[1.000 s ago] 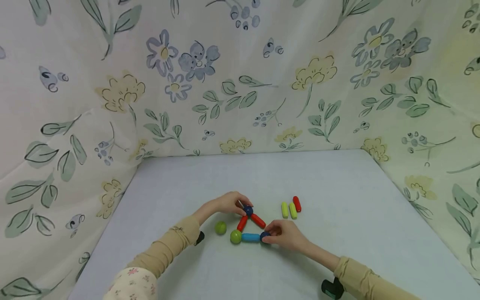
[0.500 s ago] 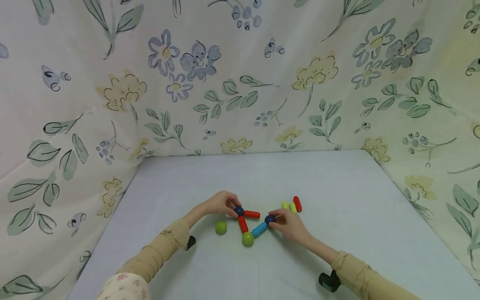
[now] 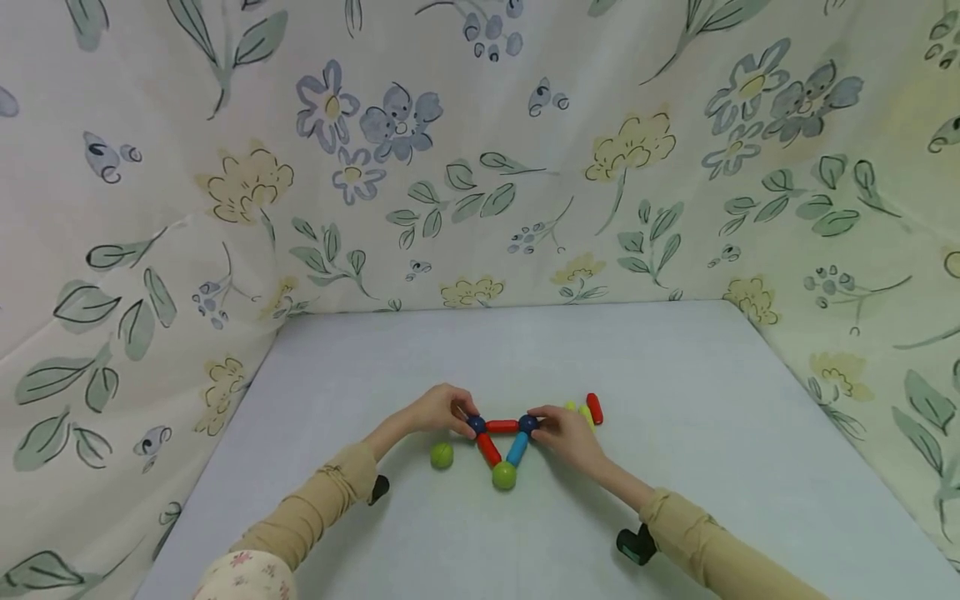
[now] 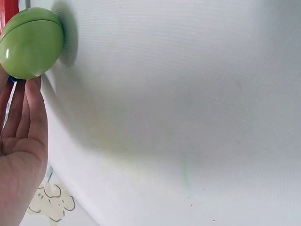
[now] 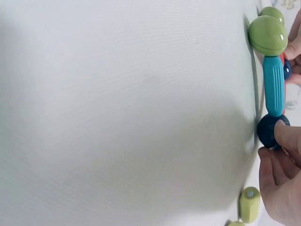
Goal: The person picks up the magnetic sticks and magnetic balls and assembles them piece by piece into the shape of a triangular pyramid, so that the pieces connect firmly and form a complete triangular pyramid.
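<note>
Three balls and three rods form a triangle on the table. My left hand (image 3: 442, 408) pinches its dark blue ball (image 3: 476, 425) at the far left corner. At the far right corner, my right hand (image 3: 570, 435) holds the other dark blue ball (image 5: 268, 131) between thumb and fingers. A red rod (image 3: 502, 426) spans the two blue balls. A second red rod (image 3: 489, 451) and a light blue rod (image 5: 274, 87) run from them to a green ball (image 3: 504, 476) at the near corner. In the left wrist view a loose green ball (image 4: 32, 43) hides my left fingertips.
The loose green ball lies left of the triangle, near my left wrist. Behind my right hand are yellow-green rods (image 3: 587, 416), partly covered by it, and a loose red rod (image 3: 595, 408). A floral cloth (image 3: 480, 208) hangs around the white table (image 3: 375, 350).
The triangle has turned so the green ball points toward me. My right hand has carried its blue ball away from me, then left to the red rod's free end, closing the gap.
</note>
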The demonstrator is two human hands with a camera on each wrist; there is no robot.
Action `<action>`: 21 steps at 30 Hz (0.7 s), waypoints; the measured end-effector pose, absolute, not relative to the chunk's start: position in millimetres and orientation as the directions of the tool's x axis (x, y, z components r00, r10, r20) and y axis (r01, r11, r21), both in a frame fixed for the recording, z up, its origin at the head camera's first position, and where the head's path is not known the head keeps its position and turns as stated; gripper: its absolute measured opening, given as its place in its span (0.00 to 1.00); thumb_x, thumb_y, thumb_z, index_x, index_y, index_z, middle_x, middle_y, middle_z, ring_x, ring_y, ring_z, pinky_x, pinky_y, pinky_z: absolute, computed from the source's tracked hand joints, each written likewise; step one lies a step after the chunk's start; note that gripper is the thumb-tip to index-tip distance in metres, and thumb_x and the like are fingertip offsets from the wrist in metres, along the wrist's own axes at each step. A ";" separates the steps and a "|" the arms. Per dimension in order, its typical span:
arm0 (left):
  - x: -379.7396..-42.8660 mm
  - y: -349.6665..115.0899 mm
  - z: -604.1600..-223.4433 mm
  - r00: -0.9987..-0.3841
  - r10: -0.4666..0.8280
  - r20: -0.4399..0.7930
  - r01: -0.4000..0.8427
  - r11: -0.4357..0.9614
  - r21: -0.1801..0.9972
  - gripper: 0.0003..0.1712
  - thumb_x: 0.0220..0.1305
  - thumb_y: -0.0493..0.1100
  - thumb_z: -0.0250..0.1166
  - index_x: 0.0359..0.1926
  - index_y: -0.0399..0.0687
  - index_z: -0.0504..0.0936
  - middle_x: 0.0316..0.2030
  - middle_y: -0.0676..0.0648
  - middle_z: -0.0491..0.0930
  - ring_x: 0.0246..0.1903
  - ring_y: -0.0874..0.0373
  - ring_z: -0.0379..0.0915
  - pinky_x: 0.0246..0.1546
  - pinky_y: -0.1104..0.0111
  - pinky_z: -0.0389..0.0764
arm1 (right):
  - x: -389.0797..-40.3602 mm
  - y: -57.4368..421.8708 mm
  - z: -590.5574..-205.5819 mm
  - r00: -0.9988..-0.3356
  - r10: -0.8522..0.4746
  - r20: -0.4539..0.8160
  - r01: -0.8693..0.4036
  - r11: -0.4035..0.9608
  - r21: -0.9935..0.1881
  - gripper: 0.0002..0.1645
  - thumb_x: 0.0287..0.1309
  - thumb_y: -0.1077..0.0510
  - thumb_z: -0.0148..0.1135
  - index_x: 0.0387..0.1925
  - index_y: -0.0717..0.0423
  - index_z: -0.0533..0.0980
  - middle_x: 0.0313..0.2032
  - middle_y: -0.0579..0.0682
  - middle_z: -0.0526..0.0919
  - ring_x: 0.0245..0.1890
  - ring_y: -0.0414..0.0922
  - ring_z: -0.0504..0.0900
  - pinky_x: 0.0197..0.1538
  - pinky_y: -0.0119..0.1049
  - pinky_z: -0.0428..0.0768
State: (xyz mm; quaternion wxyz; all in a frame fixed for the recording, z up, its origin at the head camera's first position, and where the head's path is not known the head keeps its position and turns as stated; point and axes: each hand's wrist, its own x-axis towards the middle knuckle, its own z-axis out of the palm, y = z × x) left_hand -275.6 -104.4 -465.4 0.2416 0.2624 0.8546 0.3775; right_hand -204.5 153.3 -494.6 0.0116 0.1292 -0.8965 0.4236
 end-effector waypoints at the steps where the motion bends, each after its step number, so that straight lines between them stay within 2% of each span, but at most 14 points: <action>1: -275.3 -104.5 -465.6 -0.748 0.627 -0.218 0.267 0.585 0.766 0.13 0.49 0.36 0.73 0.37 0.43 0.82 0.39 0.46 0.84 0.38 0.57 0.83 0.43 0.67 0.82 | -205.0 152.4 -494.3 -0.968 -0.216 0.127 -0.235 0.610 -0.756 0.17 0.54 0.66 0.65 0.48 0.61 0.79 0.43 0.57 0.85 0.40 0.48 0.84 0.47 0.41 0.82; 7: -272.5 -104.8 -465.6 -0.764 0.608 -0.214 0.258 0.593 0.763 0.12 0.48 0.37 0.74 0.36 0.43 0.82 0.38 0.47 0.84 0.36 0.59 0.82 0.42 0.68 0.82 | -203.8 149.4 -492.3 -0.974 -0.174 0.142 -0.220 0.611 -0.761 0.21 0.53 0.67 0.65 0.51 0.63 0.78 0.47 0.58 0.83 0.43 0.51 0.84 0.49 0.43 0.82; 16: -269.1 -103.4 -467.5 -0.802 0.563 -0.197 0.241 0.608 0.757 0.13 0.45 0.39 0.76 0.31 0.44 0.81 0.33 0.49 0.85 0.31 0.63 0.80 0.36 0.72 0.79 | -181.1 146.3 -489.9 -0.964 -0.149 0.218 -0.264 0.597 -0.757 0.22 0.50 0.56 0.71 0.47 0.59 0.78 0.45 0.53 0.83 0.44 0.50 0.81 0.50 0.46 0.81; 21: -267.0 -101.9 -467.3 -0.820 0.543 -0.180 0.248 0.621 0.744 0.14 0.44 0.40 0.77 0.29 0.44 0.79 0.29 0.51 0.84 0.27 0.64 0.78 0.32 0.73 0.77 | -170.7 141.8 -493.2 -0.952 -0.222 0.213 -0.305 0.600 -0.740 0.19 0.47 0.54 0.73 0.41 0.56 0.78 0.39 0.48 0.83 0.39 0.44 0.81 0.45 0.38 0.82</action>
